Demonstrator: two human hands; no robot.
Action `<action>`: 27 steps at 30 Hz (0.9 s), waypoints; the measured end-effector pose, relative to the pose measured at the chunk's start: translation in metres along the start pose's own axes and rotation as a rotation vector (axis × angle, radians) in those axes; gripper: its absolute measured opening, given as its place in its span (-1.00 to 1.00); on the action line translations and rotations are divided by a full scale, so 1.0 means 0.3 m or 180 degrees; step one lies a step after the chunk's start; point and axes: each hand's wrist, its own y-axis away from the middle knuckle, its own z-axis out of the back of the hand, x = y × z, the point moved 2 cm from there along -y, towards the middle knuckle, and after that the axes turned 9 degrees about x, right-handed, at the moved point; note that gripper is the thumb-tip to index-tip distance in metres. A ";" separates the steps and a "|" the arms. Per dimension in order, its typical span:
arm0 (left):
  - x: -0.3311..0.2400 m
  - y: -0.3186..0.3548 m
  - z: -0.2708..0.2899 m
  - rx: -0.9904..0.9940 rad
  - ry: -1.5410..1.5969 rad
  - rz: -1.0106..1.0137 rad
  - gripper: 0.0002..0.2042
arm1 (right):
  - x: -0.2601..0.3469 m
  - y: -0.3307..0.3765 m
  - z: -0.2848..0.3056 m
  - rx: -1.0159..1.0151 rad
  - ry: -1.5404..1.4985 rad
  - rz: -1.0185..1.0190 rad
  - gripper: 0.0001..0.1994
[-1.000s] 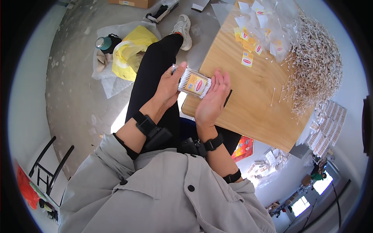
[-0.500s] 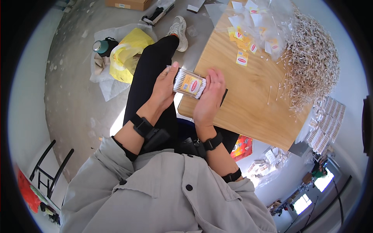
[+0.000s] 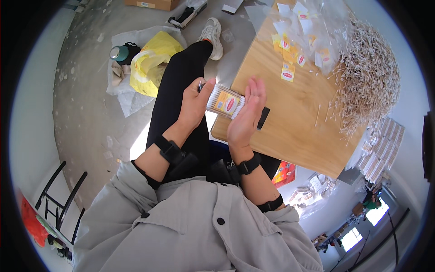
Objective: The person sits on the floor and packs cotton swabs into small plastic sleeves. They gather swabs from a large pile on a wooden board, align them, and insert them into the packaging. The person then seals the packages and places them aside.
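Note:
A clear flat pack of cotton swabs point(image 3: 225, 101) with a yellow and white label card is held over my lap, close to the table's near left corner. My left hand point(image 3: 194, 106) is closed around its left end, the thumb along the top edge. A small dark, shiny bit shows by that thumb; I cannot make out what it is. My right hand point(image 3: 246, 115) has its fingers stretched out and lies with the palm side against the pack's right end. Both wrists wear black bands with small black devices.
The wooden table point(image 3: 290, 122) holds a large heap of loose cotton swabs point(image 3: 369, 77), clear plastic bags point(image 3: 319, 25), several label cards point(image 3: 287, 71) and a dark flat object point(image 3: 263, 119). Stacked packs point(image 3: 383, 147) stand beyond its right edge. A yellow bag point(image 3: 149, 63) and bottle point(image 3: 119, 53) are on the floor.
My right hand's fingers have straightened from a curled hold at the pack's right end. The pack and both hands sit slightly further right in the view.

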 end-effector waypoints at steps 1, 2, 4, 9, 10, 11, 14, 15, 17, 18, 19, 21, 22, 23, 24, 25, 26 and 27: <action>0.007 -0.003 0.005 -0.0016 -0.0072 -0.0035 -0.68 | 0.002 0.002 -0.001 0.0047 0.0080 -0.0023 -0.52; 0.014 -0.007 0.010 -0.0033 -0.0145 -0.0070 -0.67 | 0.003 0.001 -0.003 0.0093 0.0159 -0.0047 -0.52; 0.007 -0.004 0.006 0.0045 0.0010 -0.0095 -0.66 | 0.027 0.000 -0.008 0.0183 0.0442 -0.0151 -0.52; -0.015 0.002 -0.003 -0.0131 -0.0264 -0.0092 -0.66 | 0.012 -0.005 -0.002 0.0185 0.0369 0.0010 -0.53; -0.014 0.000 0.007 -0.0233 -0.0541 -0.0055 -0.66 | 0.012 -0.004 0.001 0.0174 0.0277 0.0022 -0.53; -0.015 -0.002 0.019 -0.0340 -0.0816 -0.0016 -0.66 | 0.009 -0.005 0.000 0.0166 0.0184 0.0033 -0.53; -0.064 0.005 0.064 -0.0080 -0.0993 0.0047 -0.67 | -0.002 -0.008 0.010 0.0024 0.0036 0.0120 -0.54; -0.104 0.026 0.070 0.0128 -0.0800 0.0072 -0.70 | -0.008 -0.005 0.010 0.0005 -0.0006 0.0110 -0.55; -0.120 0.054 0.130 -0.0023 -0.0821 0.0101 -0.75 | -0.006 -0.007 0.014 -0.0033 -0.0071 0.0125 -0.55; -0.135 0.076 0.135 -0.0215 -0.0696 0.0121 -0.77 | -0.006 -0.012 0.020 -0.0031 0.0009 0.0114 -0.55; -0.128 0.096 0.129 -0.0383 -0.0510 0.0110 -0.78 | -0.007 -0.014 0.027 -0.0022 0.0094 0.0102 -0.55; -0.083 0.140 0.104 -0.0699 -0.0123 0.0102 -0.76 | -0.005 -0.012 0.042 -0.0093 -0.0021 0.0090 -0.55; -0.067 0.173 0.066 -0.0317 -0.0156 0.0254 -0.67 | -0.004 -0.005 0.039 -0.0147 -0.0232 0.0079 -0.55; -0.036 0.181 0.040 0.0089 0.0056 0.0628 -0.62 | -0.002 -0.003 0.036 -0.0197 -0.0441 0.0068 -0.55; -0.024 0.195 0.002 0.0231 0.0303 0.0961 -0.60 | 0.003 0.003 0.036 -0.0240 -0.0534 0.0048 -0.55; -0.007 0.173 -0.006 0.0135 0.0380 0.0891 -0.61 | 0.008 0.005 0.035 -0.0280 -0.0626 0.0027 -0.56; 0.009 0.149 -0.012 0.0038 0.0459 0.0820 -0.62 | 0.010 0.000 0.032 -0.0317 -0.0719 0.0004 -0.56; 0.000 0.140 -0.029 -0.0056 0.0667 0.0689 -0.64 | 0.001 -0.006 0.029 -0.0271 -0.0725 0.0043 -0.57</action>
